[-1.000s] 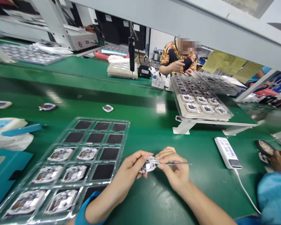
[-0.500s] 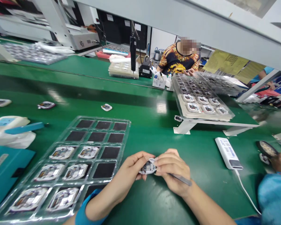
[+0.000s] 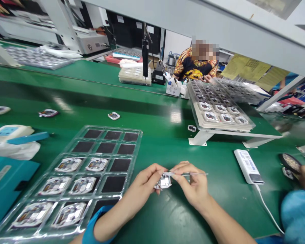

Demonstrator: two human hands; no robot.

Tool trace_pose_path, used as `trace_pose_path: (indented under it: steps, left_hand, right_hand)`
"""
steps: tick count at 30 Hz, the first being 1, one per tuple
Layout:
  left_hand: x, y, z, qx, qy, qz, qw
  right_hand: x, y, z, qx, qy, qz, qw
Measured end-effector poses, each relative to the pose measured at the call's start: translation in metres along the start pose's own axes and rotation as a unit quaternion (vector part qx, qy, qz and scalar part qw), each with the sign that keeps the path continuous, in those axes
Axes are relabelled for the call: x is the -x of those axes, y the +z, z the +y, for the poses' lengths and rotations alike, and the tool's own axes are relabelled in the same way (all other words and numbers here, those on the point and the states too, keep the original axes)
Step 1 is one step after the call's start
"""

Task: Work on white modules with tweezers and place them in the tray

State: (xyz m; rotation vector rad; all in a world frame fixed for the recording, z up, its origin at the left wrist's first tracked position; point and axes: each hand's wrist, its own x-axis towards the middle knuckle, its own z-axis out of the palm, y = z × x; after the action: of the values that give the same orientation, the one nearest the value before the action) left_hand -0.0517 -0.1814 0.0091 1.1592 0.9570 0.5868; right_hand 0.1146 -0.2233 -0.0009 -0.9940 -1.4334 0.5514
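My left hand (image 3: 145,182) is closed on the edge of a small white electronic module (image 3: 165,182), shaped like a watch case with parts showing inside. Thin metal tweezers (image 3: 193,174) lie nearly level in my right hand (image 3: 197,189), pinched between thumb and fingers. Their tip is at the module's upper edge; whether it touches is too small to tell. Left of my hands, a clear plastic tray (image 3: 140,142) carries several similar modules (image 3: 82,185) in its left and middle columns. Other compartments show dark bottoms (image 3: 113,184).
Loose modules (image 3: 114,116) lie on the green bench beyond the tray. A raised stand (image 3: 202,138) at right bears stacked trays (image 3: 226,127). Nearer are a white corded device (image 3: 247,166) and a neighbour's blue sleeve (image 3: 298,211). Another person (image 3: 195,67) sits opposite. A teal bin (image 3: 10,183) stands left.
The tweezers have swung from slanting down under my right palm to level at the module's top edge. My right fingers have drawn back from its face, and the module is tilted more toward me.
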Motion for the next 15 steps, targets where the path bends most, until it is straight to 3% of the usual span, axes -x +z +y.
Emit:
trace_pose_path:
  steps: [10, 15]
  left_hand:
    - [-0.0029, -0.0003, -0.0019, 0.028, -0.035, 0.002, 0.999]
    - [-0.003, -0.0007, -0.0006, 0.021, -0.043, 0.007, 0.999]
  right_hand:
    - [-0.0018, -0.0032, -0.0062, -0.076, 0.132, -0.025, 0.988]
    - [-0.0008, -0.0029, -0.0036, -0.075, 0.131, -0.011, 0.988]
